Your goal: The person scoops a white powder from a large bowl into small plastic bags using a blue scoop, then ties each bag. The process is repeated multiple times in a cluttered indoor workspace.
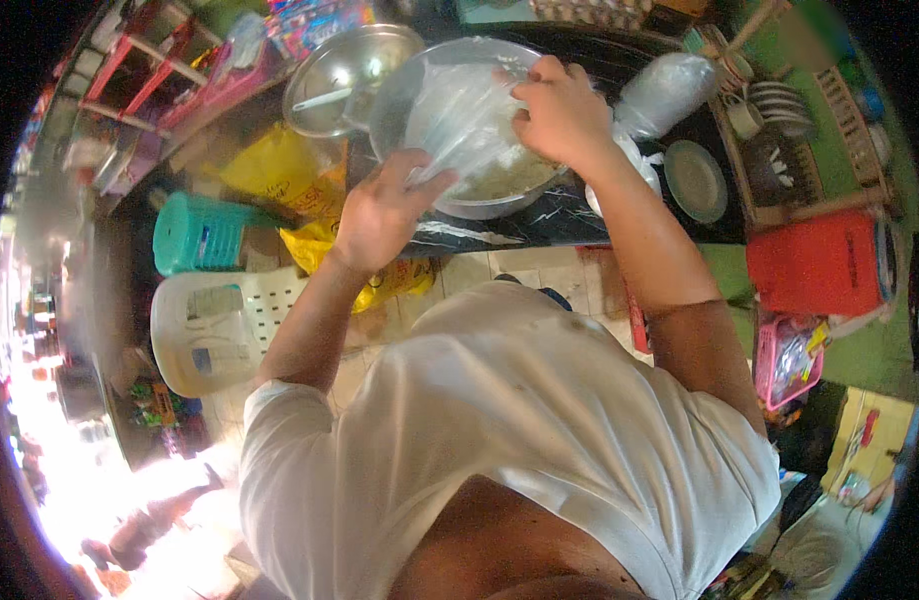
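Observation:
A large metal basin stands on a black marbled counter, with a pale, crumbly or floury mass inside. Over it stretches a clear plastic bag or sheet. My left hand grips the plastic's near left edge between thumb and fingers, at the basin's rim. Above the basin's right side, my right hand is bent over the plastic; its fingertips are partly blurred, and how firmly they hold it is unclear. What the plastic contains, if anything, cannot be told.
A round metal lid or pan lies behind left, a pale utensil on it. Right of the basin are a filled clear plastic bag, a white bag and a green plate. A plastic chair and teal stool stand at left.

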Available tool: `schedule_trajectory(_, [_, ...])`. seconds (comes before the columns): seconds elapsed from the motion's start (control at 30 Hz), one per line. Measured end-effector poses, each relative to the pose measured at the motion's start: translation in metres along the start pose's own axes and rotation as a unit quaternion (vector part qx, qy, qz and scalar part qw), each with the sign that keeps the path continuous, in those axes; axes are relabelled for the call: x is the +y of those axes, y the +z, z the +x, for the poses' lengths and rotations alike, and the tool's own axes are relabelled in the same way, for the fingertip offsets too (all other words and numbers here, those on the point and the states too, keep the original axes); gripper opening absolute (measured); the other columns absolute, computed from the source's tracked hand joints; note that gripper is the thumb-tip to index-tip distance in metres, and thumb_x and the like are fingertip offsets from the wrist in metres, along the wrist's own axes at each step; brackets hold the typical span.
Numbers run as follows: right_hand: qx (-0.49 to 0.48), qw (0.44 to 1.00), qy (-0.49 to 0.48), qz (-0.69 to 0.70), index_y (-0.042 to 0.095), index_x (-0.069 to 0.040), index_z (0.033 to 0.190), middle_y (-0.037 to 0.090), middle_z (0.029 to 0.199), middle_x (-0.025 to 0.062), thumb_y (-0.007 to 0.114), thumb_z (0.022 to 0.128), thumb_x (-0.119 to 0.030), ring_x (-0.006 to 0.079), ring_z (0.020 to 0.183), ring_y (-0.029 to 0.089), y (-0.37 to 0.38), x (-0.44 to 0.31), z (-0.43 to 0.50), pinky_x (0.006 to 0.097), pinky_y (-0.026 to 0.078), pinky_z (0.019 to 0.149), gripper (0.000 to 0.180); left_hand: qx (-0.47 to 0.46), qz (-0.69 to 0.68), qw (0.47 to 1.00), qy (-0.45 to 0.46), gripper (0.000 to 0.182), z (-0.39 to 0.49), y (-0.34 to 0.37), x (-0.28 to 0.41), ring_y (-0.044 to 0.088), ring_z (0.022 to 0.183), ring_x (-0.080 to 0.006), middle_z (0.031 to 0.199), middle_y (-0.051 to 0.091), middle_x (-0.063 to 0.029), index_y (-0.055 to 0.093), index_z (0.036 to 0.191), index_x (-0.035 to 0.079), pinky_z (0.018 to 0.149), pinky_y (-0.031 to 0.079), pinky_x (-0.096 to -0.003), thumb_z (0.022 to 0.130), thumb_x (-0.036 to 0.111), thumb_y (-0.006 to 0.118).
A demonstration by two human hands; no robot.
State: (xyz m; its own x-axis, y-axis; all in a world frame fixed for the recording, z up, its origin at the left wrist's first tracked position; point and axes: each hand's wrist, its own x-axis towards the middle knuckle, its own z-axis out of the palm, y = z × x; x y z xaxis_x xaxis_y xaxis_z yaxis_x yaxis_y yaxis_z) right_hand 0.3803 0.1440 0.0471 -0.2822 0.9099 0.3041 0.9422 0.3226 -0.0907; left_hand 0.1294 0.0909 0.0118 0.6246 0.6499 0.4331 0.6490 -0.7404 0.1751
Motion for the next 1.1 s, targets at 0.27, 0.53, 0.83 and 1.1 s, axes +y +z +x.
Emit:
schedule_trajectory(0.27, [-0.365,0.892,-0.040,0.262,0.067,-0.014,0.103,0.064,0.103,0.0090,0.065,0.078,-0.033,0.0183,0.083,0.060,0.039,0.021,0.080,0.0345,0.045,0.068,0.031,0.115,0.163,0.853,-0.482,0.044,-0.089,-0.046,-0.095,0.060,0.096,-0.0258,0.113,0.060,-0.0146,0.053,0.121,0.008,0.082,0.048,-0.0346,0.077,0.011,0.060])
schedule_trajectory(0.53, [-0.427,0.853,-0.138,-0.267,0.069,-0.011,0.096,0.066,0.099,0.0084,0.071,0.067,-0.037,0.0256,0.094,0.063,0.087,0.039,0.065,0.0421,0.048,0.076,0.039,0.319,0.491,0.671,-0.455,0.058,-0.160,-0.098,-0.052,0.058,0.098,-0.0375,0.118,0.055,-0.0206,0.043,0.130,0.009,0.085,0.046,-0.0417,0.076,0.015,0.062])
schedule_trajectory(0.83, [-0.436,0.860,-0.119,-0.239,0.068,-0.009,0.096,0.066,0.099,0.0112,0.070,0.067,-0.030,0.0271,0.093,0.063,0.120,0.032,0.070,0.0414,0.050,0.076,0.036,0.404,-0.323,0.697,-0.497,0.061,-0.095,0.004,-0.004,0.054,0.099,-0.0170,0.124,0.051,-0.0098,0.038,0.134,0.003,0.073,0.048,-0.0236,0.077,-0.002,0.059])
schedule_trajectory(1.1, [-0.381,0.887,-0.054,-0.255,0.068,-0.009,0.097,0.065,0.104,0.0099,0.063,0.073,-0.019,0.0277,0.097,0.062,0.092,0.028,0.074,0.0411,0.051,0.078,0.026,0.423,-0.274,0.687,-0.524,0.060,-0.109,0.017,0.000,0.049,0.109,-0.0167,0.130,0.046,-0.0123,0.037,0.132,-0.005,0.092,0.038,-0.0259,0.076,-0.005,0.058])
